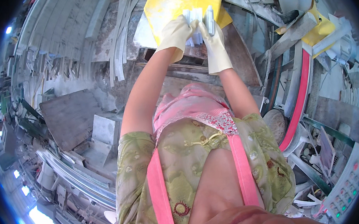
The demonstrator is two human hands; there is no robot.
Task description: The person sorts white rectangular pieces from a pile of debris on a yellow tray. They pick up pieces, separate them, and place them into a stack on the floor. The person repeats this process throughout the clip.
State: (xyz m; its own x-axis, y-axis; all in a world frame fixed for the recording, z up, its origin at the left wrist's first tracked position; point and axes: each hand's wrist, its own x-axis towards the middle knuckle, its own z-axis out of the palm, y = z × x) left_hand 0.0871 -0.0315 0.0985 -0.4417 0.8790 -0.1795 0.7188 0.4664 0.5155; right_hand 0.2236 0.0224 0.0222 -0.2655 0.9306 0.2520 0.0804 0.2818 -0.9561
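Both my hands wear cream rubber gloves and meet over a yellow sheet (pixel 168 1) at the top of the view. My left hand (pixel 174 33) is closed at the left side of a bundle of short white strips (pixel 197 38). Its fingertips are partly hidden against them. My right hand (pixel 213 40) is closed round a short, pale grey strip (pixel 210 19) that points away from me. The thumb side of this hand touches the bundle and nearly meets my left fingers. Several strips stand side by side between the two gloves.
Long pale slabs (pixel 55 25) are stacked at the far left, with thin strips (pixel 121 37) beside them. A brown board (pixel 70 114) leans at the left. To the right runs a curved red-edged machine rail (pixel 298 100). A button panel (pixel 346 188) stands at lower right.
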